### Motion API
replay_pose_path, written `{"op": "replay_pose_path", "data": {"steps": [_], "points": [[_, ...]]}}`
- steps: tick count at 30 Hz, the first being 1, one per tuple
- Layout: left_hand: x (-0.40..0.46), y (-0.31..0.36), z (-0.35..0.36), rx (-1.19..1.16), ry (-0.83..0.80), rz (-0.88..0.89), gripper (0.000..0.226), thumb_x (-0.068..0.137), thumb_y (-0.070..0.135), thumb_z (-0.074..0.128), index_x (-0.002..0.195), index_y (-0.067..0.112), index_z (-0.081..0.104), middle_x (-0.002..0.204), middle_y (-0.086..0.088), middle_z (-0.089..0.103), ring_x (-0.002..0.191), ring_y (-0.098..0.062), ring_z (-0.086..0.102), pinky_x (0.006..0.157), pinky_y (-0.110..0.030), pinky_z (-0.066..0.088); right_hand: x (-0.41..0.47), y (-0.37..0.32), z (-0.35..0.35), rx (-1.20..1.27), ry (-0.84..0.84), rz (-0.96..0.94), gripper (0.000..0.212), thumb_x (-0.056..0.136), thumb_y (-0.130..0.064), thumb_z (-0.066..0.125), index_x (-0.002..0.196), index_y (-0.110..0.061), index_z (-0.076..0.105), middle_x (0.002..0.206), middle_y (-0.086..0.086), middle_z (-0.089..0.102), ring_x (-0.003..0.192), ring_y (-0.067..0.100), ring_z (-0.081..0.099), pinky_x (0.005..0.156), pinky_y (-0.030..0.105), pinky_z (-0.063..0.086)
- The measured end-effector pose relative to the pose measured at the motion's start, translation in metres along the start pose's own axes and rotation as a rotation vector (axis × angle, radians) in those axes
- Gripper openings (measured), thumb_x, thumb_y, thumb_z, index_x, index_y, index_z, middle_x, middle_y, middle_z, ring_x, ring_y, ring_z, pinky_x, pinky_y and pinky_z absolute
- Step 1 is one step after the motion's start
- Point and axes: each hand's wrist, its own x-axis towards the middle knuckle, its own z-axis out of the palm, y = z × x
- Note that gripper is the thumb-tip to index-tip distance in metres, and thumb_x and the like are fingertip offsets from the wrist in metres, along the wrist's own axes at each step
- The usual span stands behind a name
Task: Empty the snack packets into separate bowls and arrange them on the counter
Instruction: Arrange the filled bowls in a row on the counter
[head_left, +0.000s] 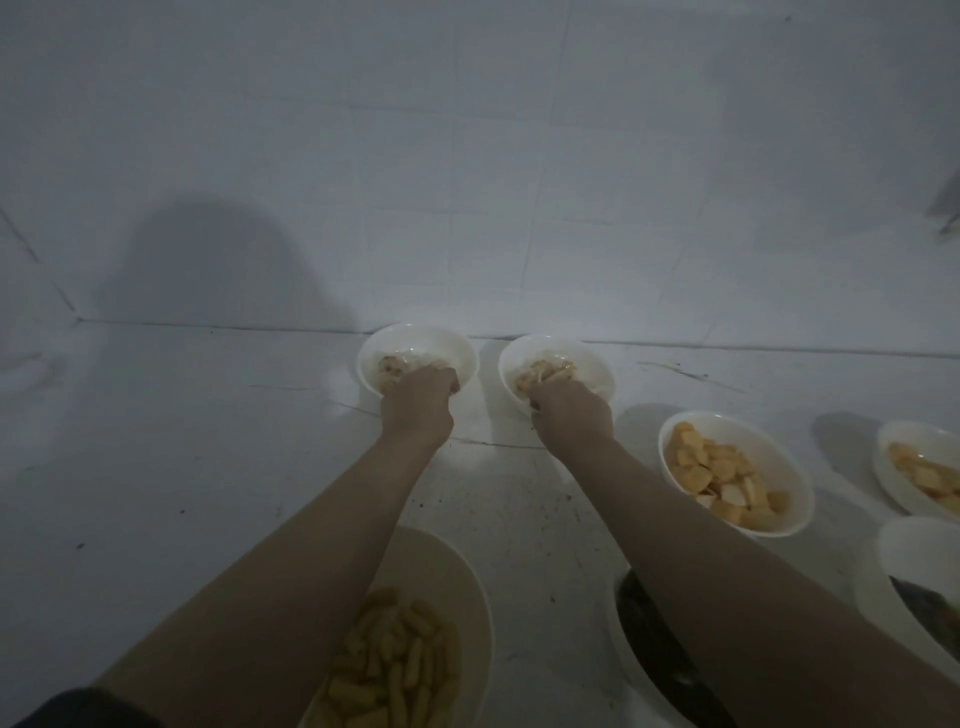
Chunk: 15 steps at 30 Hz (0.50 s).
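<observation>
Head view shows a dim white tiled table (182, 467) on which seven white bowls are seen, with no snack packet anywhere in the frame. Nearest on the left, a bowl of stick-shaped snacks (415, 649) is partly hidden under the left forearm, and it could be nudged off the near edge if that arm is drawn back low. Further back, the left hand (415, 405) is curled over the near rim of the left rear bowl (417, 358), which is gripped at the wall line; the right hand (571, 415) is likewise clenched on the rim of the right rear bowl (556, 371). Both bowls are held by one edge only, so tilting and spilled snacks are judged the main risk, as is a knock between the two rims, which sit close together. Beneath the right forearm a bowl with dark contents (654, 649) could be swept. To the right, a bowl of pale orange pieces (735, 473) and two further bowls (919, 467) are crowded, leaving little room for error.
</observation>
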Motion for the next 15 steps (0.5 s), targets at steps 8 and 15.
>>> {"op": "replay_pose_path", "data": {"steps": [8, 15], "points": [[-0.021, 0.047, 0.005, -0.016, 0.139, 0.089, 0.036, 0.086, 0.011, 0.055, 0.121, 0.020, 0.057, 0.122, -0.004, 0.056, 0.112, -0.027, 0.050, 0.088, -0.042, 0.047, -0.035, 0.024, -0.019, 0.342, 0.161, 0.067, 0.022, 0.093, -0.022, 0.052, 0.111, -0.018, 0.065, 0.109, 0.004, 0.062, 0.104, 0.024, 0.056, 0.080, 0.038, 0.054], [-0.048, 0.144, 0.007, -0.102, 0.149, 0.264, 0.031, 0.085, 0.019, 0.056, 0.116, 0.020, 0.059, 0.117, -0.002, 0.057, 0.107, -0.028, 0.053, 0.081, -0.039, 0.048, -0.077, 0.093, -0.043, 0.515, 0.288, 0.193, 0.022, 0.091, -0.017, 0.052, 0.107, -0.016, 0.067, 0.105, 0.001, 0.066, 0.096, 0.019, 0.059, 0.076, 0.032, 0.049]]}}
